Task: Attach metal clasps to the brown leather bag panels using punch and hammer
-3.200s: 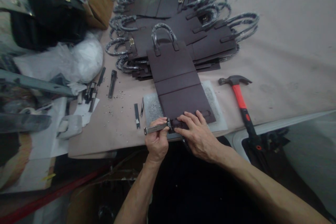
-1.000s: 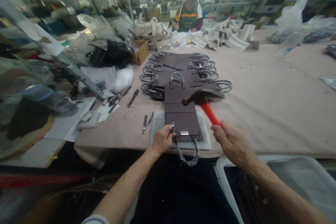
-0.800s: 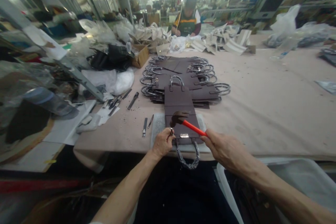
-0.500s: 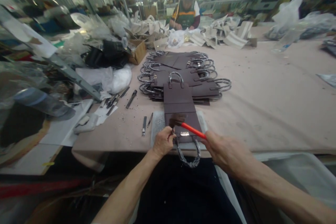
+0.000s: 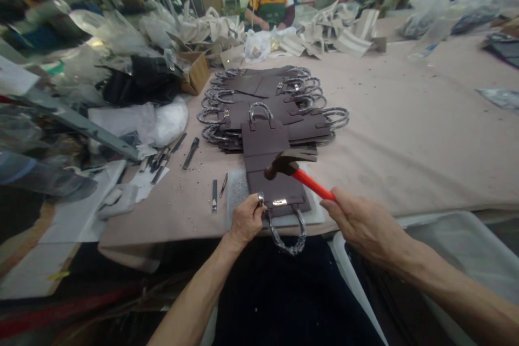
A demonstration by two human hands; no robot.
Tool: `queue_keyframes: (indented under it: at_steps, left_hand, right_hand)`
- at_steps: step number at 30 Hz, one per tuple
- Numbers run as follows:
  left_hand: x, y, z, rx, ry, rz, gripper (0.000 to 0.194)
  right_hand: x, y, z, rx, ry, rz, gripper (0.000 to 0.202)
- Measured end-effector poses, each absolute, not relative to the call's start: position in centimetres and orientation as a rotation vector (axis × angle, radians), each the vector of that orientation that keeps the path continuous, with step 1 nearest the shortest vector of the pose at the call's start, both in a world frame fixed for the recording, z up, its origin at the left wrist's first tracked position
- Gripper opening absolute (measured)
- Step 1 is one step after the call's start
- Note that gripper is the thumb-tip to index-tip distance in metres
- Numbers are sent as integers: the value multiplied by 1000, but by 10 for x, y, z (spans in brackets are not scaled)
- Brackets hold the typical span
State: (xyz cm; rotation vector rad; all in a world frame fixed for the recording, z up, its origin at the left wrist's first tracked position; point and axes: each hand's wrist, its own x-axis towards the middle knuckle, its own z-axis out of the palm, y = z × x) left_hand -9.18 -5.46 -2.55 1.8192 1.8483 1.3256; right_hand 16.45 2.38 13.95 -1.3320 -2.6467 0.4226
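Observation:
My right hand (image 5: 360, 221) is closed round the red handle of a claw hammer (image 5: 290, 165), whose dark head hangs over the brown leather bag panel (image 5: 265, 143). In my left hand (image 5: 245, 219) a short metal punch (image 5: 260, 199) stands upright, its lower end hidden by my fingers, at the panel's near left corner. Right of the punch is a shiny metal plate (image 5: 279, 202) on the panel. A wrapped handle loop (image 5: 290, 247) hangs from the near edge. Under the panel lies a pale board (image 5: 237, 184).
Stacked brown panels with wrapped handles (image 5: 279, 102) lie beyond. Left are a dark punch tool (image 5: 191, 153), a flat blade (image 5: 214, 196) and a thin tool (image 5: 223, 185). A cardboard box (image 5: 197, 73) stands farther back. Across the table sits a person (image 5: 273, 2).
The hammer has risen away from the punch, and its head now shows clearly. My left hand still holds the punch near the panel's corner. The whole view has shifted slightly.

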Motion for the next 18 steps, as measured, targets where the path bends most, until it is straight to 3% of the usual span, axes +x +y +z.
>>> queue_keyframes:
  at_steps: [5,10,14,18]
  left_hand:
    - [-95,-55,-31,1840,1815,1348,17]
    - [-96,-56,-32,1863,1829,1327,17]
    - [-95,-58,-29,1843,1833,1323,16]
    - [-97,-58,-26,1790,1826,1292,16]
  right_hand:
    - [187,68,87,-1710,-2354,795,38]
    - [209,89,33,-1955,-2224,634,28]
    - [190,70,16,-1561,-2314,451,39]
    - [155,41,-7,-1136,-2343,523,38]
